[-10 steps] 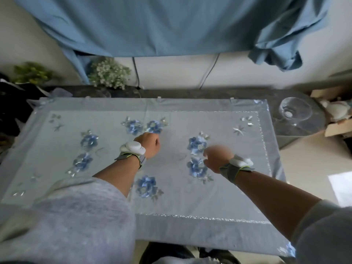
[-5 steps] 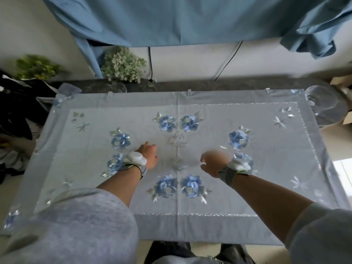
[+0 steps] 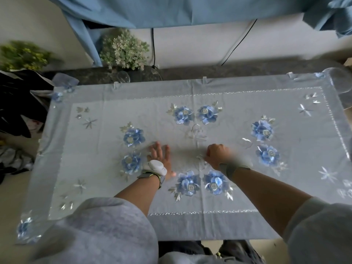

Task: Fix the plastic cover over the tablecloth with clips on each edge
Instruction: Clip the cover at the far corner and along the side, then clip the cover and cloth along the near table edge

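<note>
Cover (image 3: 106, 164), of clear plastic printed with blue flowers (image 3: 133, 138), was laid flat over the grey tablecloth (image 3: 190, 228) and reached all four edges. Its near-left corner was seen hanging past the cloth. Nearest the camera, two grey sleeves (image 3: 99, 231) ended above bare forearms, and each wrist was banded with a strap. The left hand (image 3: 161, 157) was pressed palm-down on the middle of the cover, fingers straight and spread, with nothing gripped. The right hand (image 3: 217, 154), near it but apart, was rested on the cover with fingers curled under. It was blurred, and whether anything was pinched could not be told. The flowers were ranged around both hands. Along the far edge three small clear clips (image 3: 204, 79) were seen at the cover's rim, well apart from one another. Beyond that edge a dark ledge (image 3: 190, 72) was shown, bearing a pale plant (image 3: 123, 49) and, at far right, a glass bowl (image 3: 341, 80). A second plant (image 3: 22, 56), blurred, was placed at far left. Blue cloth (image 3: 190, 10) was hung on the wall, with two black cables (image 3: 153, 46) run down beneath it.
</note>
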Demonstrator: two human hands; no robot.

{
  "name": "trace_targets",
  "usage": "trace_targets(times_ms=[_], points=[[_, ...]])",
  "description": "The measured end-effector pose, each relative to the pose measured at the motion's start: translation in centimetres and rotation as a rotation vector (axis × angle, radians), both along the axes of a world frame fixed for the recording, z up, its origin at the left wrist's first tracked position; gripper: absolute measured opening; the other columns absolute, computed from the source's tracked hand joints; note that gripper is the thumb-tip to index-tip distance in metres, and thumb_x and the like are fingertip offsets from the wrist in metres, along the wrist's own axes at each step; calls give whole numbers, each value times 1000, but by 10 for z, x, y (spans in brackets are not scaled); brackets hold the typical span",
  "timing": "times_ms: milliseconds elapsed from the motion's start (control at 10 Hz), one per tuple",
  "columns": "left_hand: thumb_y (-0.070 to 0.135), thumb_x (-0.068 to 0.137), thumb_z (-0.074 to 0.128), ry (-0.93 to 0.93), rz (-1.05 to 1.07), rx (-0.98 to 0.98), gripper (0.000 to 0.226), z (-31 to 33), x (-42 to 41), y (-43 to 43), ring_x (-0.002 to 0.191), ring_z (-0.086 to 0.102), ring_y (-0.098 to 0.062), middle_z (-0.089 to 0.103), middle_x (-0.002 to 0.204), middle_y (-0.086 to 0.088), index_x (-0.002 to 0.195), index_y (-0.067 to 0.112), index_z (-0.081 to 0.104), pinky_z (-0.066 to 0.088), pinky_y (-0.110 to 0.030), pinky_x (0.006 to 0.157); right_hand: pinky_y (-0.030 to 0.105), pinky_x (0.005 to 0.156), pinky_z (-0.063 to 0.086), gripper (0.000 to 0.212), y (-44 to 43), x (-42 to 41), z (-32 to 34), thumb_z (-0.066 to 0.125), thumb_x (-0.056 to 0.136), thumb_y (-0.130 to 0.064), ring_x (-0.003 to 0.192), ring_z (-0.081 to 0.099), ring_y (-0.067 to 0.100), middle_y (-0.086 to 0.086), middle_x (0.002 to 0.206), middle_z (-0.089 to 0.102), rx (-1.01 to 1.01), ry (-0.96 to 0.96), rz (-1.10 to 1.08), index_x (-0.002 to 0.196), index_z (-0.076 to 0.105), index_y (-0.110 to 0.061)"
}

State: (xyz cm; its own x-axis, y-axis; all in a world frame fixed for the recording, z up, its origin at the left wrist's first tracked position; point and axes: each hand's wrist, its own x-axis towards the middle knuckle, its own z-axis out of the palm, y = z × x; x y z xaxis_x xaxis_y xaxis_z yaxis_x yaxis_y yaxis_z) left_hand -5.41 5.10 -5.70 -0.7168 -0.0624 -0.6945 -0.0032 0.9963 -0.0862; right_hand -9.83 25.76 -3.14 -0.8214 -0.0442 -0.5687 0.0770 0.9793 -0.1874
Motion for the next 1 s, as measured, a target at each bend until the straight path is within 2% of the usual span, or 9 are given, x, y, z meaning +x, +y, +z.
trace_targets(times_ms=[200,300,400,500,600,800,900,1000], points=[[60,85,54,-29,-18,-17,111,-2,1,-3,142,-14,-53,-26,154,-28,151,11,-21,14,-58,116,42,73,57,8,6,6,-2,57,84,-21,80,65,33,14,91,69,-164,40,-212,87,61,-14],[58,86,54,-51,-20,-40,109,2,1,-2,143,-13,-52,-25,155,-27,151,11,-20,12,-58,116,43,73,58,11,13,9,1,59,81,-18,79,67,31,11,88,70,-226,26,-286,92,62,-17],[44,88,57,-16,23,-39,96,19,-9,7,146,2,-47,-11,159,-24,155,13,-4,15,-55,117,43,76,59,14,36,17,9,64,81,-21,81,68,29,8,90,69,-277,28,-381,95,63,-19],[32,93,53,14,5,-14,70,30,-15,14,143,23,-42,15,157,-23,151,9,22,26,-48,115,41,78,58,12,58,28,16,67,81,-24,84,67,28,6,91,67,-294,33,-462,92,63,-20],[22,94,48,88,-39,0,40,45,-29,47,129,43,-35,42,140,-15,132,11,49,38,-42,105,39,77,57,10,92,43,23,70,79,-23,85,67,31,7,90,69,-341,37,-552,83,61,-23],[25,94,47,105,-191,86,37,73,-18,138,128,43,-33,43,137,-12,129,11,49,36,-43,102,46,75,60,17,165,77,21,62,78,-16,81,71,35,14,86,73,-347,63,-747,66,54,-25],[23,95,45,111,-223,96,37,78,-4,170,128,44,-34,45,137,-13,128,9,51,38,-44,101,46,75,60,20,194,96,24,58,80,-10,80,71,35,15,87,73,-322,78,-773,66,53,-24],[23,94,45,125,-250,106,34,83,19,206,124,47,-35,48,134,-14,124,9,53,40,-43,98,39,82,57,25,228,121,23,51,81,-3,88,69,34,14,93,72,-233,77,-745,75,66,-23]])
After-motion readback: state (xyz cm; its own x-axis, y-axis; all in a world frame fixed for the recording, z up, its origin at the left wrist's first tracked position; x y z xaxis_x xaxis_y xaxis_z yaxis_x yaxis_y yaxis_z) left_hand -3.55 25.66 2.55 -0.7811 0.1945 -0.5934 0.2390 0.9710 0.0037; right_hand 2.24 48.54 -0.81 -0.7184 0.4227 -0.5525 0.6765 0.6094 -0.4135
